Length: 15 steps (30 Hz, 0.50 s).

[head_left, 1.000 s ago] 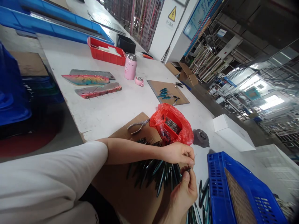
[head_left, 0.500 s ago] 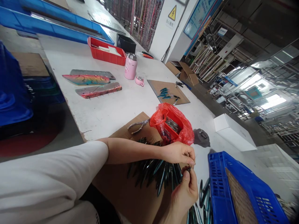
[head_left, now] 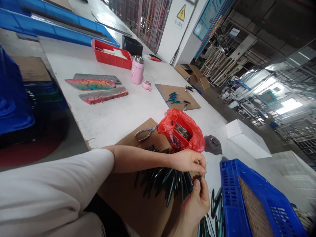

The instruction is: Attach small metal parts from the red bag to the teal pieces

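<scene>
My left hand (head_left: pixel 189 161) reaches in from the left with its thumb and fingers pinched together. What it pinches is too small to make out; a faint thin line shows beside the fingertips. Just below, my right hand (head_left: pixel 196 202) is closed on a small dark, glossy piece that looks like the end of a fishing lure (head_left: pixel 199 178), mostly hidden by the fingers. The fingertips of both hands nearly touch. Under my left forearm, a pile of dark green slim fishing lures (head_left: pixel 170 184) lies on a cardboard sheet (head_left: pixel 138 200).
A red plastic bag (head_left: pixel 197 131) wraps a red box of thin metal wires (head_left: pixel 182 131), beside pliers (head_left: pixel 146 133). At right stands a blue crate (head_left: pixel 229 184), with more lures (head_left: pixel 217 207) beside it. Farther off are a pink bottle (head_left: pixel 137 69) and a board with small blue lures (head_left: pixel 191 97).
Both hands stay almost in place, pinched close together. The view has shifted very slightly; nothing else visibly moves.
</scene>
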Each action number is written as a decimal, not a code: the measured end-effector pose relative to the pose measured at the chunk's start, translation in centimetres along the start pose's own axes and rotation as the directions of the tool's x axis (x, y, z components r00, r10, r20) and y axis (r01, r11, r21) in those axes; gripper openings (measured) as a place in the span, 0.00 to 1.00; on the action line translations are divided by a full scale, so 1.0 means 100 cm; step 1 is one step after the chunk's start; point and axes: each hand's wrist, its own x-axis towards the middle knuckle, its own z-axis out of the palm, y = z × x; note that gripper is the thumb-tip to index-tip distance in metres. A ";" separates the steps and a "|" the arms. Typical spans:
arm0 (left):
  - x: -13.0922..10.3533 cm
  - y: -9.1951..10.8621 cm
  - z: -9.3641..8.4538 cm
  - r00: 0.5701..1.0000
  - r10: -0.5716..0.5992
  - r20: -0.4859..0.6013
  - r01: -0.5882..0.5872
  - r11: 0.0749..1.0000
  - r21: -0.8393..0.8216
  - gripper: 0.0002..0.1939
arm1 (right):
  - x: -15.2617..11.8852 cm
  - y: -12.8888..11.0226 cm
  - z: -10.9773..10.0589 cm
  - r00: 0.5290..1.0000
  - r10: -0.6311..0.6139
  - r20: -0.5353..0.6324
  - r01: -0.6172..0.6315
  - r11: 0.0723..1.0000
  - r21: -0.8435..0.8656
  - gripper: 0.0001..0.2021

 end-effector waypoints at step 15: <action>-0.001 0.000 -0.001 1.000 0.011 0.001 -0.011 0.999 0.031 0.06 | -0.002 -0.006 0.002 1.000 0.013 -0.010 -0.013 1.000 -0.005 0.19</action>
